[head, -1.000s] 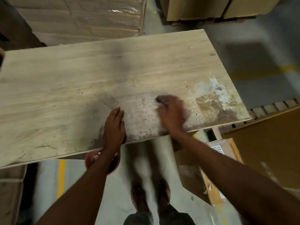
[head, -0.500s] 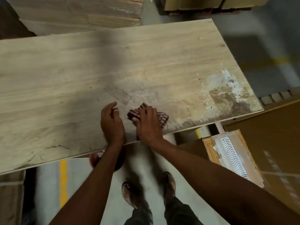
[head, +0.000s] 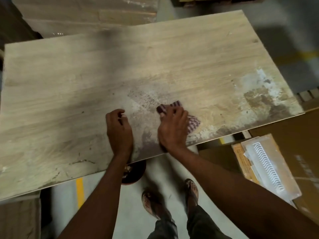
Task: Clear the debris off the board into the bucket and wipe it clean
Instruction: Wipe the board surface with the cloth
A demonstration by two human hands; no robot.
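A large wood-grain board, stained pale and dark near its right end, is seen from above. A red bucket is tucked under its near edge. A striped cloth is pressed down by the right hand, fingers closed on it. The left hand rests loosely curled and empty just beside.

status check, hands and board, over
Right hand pressing striped rag on board. Left hand empty at near edge. Bucket below it. Stains at right end.

Right hand presses a striped cloth on the dusty board; left hand rests beside it.
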